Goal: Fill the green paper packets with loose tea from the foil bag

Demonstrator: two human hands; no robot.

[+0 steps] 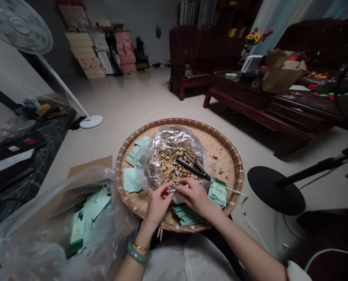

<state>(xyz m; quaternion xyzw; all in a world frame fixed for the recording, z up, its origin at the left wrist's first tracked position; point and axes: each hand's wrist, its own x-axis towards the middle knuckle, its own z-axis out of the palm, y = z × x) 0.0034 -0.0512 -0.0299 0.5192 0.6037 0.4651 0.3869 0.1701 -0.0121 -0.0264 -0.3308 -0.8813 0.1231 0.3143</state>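
Note:
Both my left hand (pixel 160 203) and my right hand (pixel 196 197) pinch a small silver foil packet (pixel 174 189) above a round woven bamboo tray (pixel 221 156). A clear plastic bag (pixel 174 137) sits open on the tray, holding dried brown and tan flakes (pixel 169 166). Black metal sealing tongs (pixel 194 167) with a white cord lie across the bag, just beyond my right hand. Stacks of pale green paper sachets (pixel 132 180) lie on the tray around the bag. To my left, a large plastic bag (pixel 51 222) holds several green sachets (pixel 90 207).
A black round stand base (pixel 276 190) sits on the tiled floor to the right, with a white cable (pixel 250 222) nearby. A dark stone-topped table (pixel 24 156) runs along the left. Dark wood furniture (pixel 267 101) stands beyond the tray, and a white floor fan (pixel 20 27) stands at far left.

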